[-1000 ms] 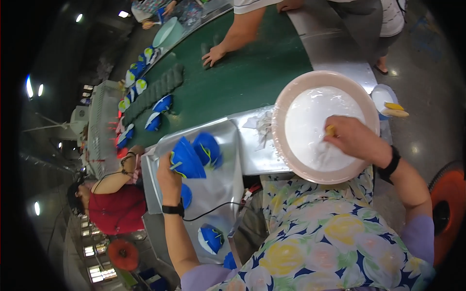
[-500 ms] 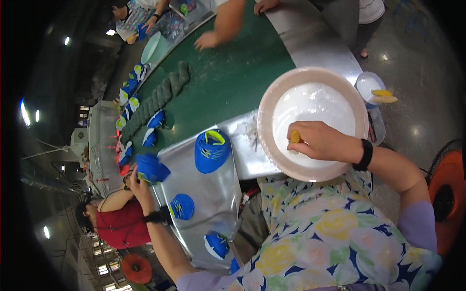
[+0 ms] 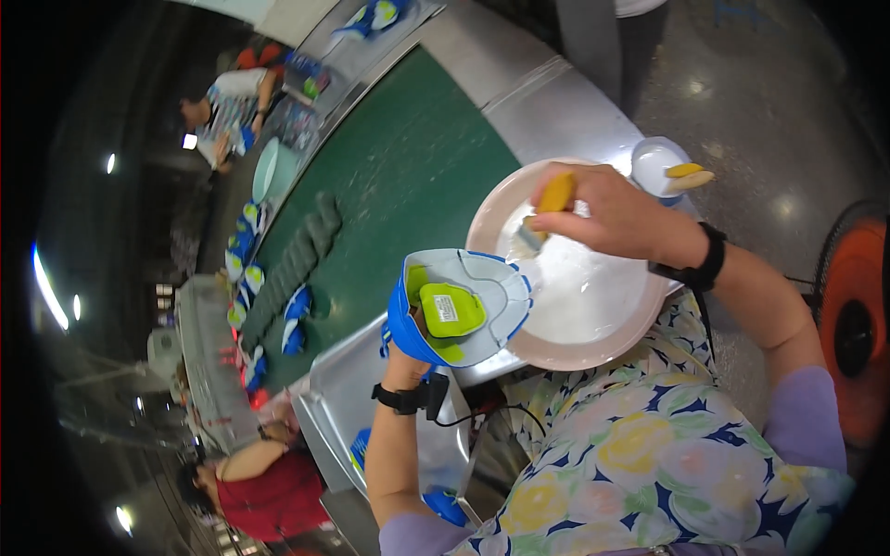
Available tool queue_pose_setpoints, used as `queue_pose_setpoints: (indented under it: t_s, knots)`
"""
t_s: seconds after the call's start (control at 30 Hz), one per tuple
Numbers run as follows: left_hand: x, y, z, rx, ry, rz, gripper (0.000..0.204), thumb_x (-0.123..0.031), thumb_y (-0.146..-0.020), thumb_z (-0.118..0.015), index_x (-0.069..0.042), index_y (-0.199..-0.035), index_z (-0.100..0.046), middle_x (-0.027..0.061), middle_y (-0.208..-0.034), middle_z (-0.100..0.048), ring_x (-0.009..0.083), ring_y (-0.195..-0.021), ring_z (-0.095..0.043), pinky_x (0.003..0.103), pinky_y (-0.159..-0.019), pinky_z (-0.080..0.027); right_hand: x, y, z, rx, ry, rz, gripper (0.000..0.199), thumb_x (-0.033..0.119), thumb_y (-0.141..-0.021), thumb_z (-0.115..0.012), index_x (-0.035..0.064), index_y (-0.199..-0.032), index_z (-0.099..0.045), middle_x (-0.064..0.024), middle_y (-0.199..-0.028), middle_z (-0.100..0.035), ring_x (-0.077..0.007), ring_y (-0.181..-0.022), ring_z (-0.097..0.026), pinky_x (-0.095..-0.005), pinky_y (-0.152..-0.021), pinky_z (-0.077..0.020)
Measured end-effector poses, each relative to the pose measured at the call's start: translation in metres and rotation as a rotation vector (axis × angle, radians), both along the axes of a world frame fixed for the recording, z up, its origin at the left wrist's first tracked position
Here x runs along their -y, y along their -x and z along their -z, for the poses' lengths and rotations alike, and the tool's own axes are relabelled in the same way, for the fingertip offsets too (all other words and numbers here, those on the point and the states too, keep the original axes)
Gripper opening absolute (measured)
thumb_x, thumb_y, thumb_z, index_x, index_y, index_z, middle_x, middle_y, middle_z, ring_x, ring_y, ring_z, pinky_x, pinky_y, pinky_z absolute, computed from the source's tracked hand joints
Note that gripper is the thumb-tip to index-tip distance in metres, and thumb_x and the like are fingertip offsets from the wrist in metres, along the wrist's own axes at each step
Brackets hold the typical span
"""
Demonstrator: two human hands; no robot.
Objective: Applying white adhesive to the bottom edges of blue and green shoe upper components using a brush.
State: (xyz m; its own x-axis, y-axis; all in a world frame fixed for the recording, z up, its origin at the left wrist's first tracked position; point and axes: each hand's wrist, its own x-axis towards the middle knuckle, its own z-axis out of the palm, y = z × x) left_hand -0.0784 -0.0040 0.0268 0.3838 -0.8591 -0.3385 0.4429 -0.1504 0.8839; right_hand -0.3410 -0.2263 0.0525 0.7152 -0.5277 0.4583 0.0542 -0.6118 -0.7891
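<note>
One shoe upper [image 3: 459,308], underside up.

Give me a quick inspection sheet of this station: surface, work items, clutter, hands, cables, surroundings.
Surface: green conveyor belt, metal tray.
Work items: blue shoe upper with green insole; yellow-handled brush; wide pink basin.
Clutter: small white cup with brushes; blue uppers on belt.
Hands: left hand holds upper; right hand grips brush.
Cables: black wire from left wristband.
Surroundings: orange fan; seated co-workers.
</note>
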Motion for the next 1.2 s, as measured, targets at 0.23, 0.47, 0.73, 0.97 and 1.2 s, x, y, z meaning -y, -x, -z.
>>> queue_pose_setpoints:
  t_s: [0.23,0.47,0.73,0.97,1.2]
  knots:
    - [0.052,0.03,0.012,0.407,0.219,-0.091,0.038,-0.014,-0.094,-0.059,-0.006,-0.131,-0.053,0.0127,-0.126,-0.06,0.0257,-0.112,-0.062,0.041,-0.095,-0.051,-0.011,0.006,0.008,-0.036,-0.346,0.257,0.033,0.026,-0.086,-0.072,-0.0041,-0.081,-0.059,-0.0117,-0.063,-0.061,-0.0175,-0.055,-0.06,-0.0293,-0.052,-0.0449]
    - [0.061,0.036,0.017,1.245,0.439,-0.245,0.033,-0.016,-0.094,-0.059,-0.006,-0.125,-0.058,0.0123,-0.121,-0.062,0.024,-0.107,-0.063,0.041,-0.091,-0.052,-0.038,-0.005,0.021,0.035,-0.716,0.165,0.033,0.027,-0.089,-0.068,-0.0046,-0.083,-0.06,-0.0108,-0.067,-0.065,-0.0139,-0.058,-0.064,-0.0254,-0.051,-0.047]
    - [0.041,-0.015,0.02,0.661,0.026,0.017,0.037,-0.026,-0.093,-0.061,-0.005,-0.124,-0.059,0.0109,-0.114,-0.065,0.0203,-0.096,-0.066,0.033,-0.075,-0.054,-0.029,0.006,0.006,0.127,-0.335,0.078,0.02,0.017,-0.087,-0.072,0.0003,-0.09,-0.062,-0.0093,-0.073,-0.065,-0.0129,-0.064,-0.064,-0.0254,-0.058,-0.0478]
    - [0.037,0.061,0.006,-0.259,-0.179,0.233,0.045,-0.037,-0.096,-0.057,-0.011,-0.133,-0.052,0.0081,-0.125,-0.062,0.0205,-0.108,-0.064,0.038,-0.088,-0.056,-0.024,-0.016,-0.004,0.377,0.062,-0.282,0.021,0.02,-0.088,-0.071,0.0046,-0.098,-0.061,-0.0086,-0.091,-0.063,-0.0265,-0.079,-0.065,-0.0328,-0.074,-0.0515]
    - [0.041,0.054,0.003,-0.43,0.056,0.249,0.052,-0.027,-0.09,-0.067,-0.01,-0.137,-0.049,0.012,-0.132,-0.057,0.0269,-0.115,-0.06,0.044,-0.1,-0.051,0.001,-0.025,0.001,0.139,0.1,-0.157,0.022,0.022,-0.087,-0.071,0.004,-0.091,-0.058,-0.0118,-0.085,-0.063,-0.0291,-0.072,-0.064,-0.036,-0.064,-0.0502]
